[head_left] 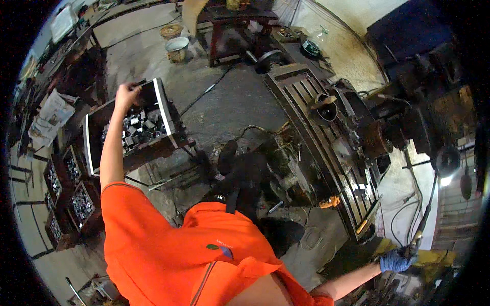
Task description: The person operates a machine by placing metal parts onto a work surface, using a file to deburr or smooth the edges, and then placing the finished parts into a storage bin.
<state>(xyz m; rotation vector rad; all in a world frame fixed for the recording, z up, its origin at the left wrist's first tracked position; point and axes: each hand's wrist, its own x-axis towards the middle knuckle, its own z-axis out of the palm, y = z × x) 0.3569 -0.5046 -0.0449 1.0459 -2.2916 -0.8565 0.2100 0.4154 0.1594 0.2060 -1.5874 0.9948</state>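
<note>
My bare left hand (127, 95) is over the far edge of a dark box (162, 104) with white-edged sides. Its fingers are closed; whether they grip a small dark piece or the box rim cannot be made out. Inside the box lie many small metal blocks (140, 127), grey and dark. On the far right, my right hand (397, 260), in a blue glove, is closed around the lower end of a long lever (421, 227). That lever rises toward a machine with a slotted metal table (319, 127).
Several smaller bins (81, 204) of metal pieces stand at the left. An orange-handled tool (329, 202) lies at the machine table's edge. Farther off are a basin on a stand (177, 45) and a dark wooden table (237, 15). A cable (209, 89) crosses the floor.
</note>
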